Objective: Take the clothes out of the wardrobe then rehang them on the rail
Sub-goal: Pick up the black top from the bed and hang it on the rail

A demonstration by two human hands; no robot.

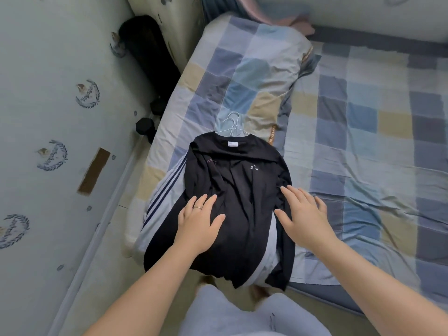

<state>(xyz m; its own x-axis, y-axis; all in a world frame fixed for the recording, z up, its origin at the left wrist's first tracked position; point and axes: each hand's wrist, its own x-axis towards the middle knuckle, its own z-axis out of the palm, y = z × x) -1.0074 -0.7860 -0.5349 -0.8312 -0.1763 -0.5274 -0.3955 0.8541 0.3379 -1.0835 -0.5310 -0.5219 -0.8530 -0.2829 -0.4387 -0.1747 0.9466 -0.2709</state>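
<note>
On the bed [363, 146], six o'clock edge | black shirt [237, 190], hanger hooks [233, 123] at twelve | left hand [198, 219], right hand [303, 214] flat on it, fingers [210, 202] apart | laid out; next likely: grip hooks, rehang.

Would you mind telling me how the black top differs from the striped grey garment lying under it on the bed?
The black top is black with a small pale chest mark; the grey garment is light grey with dark stripes. The black top lies uppermost; the grey garment only peeks out at its edges. The left hand rests flat on the black top, not the grey garment. Both lie on the checked bed.
</note>
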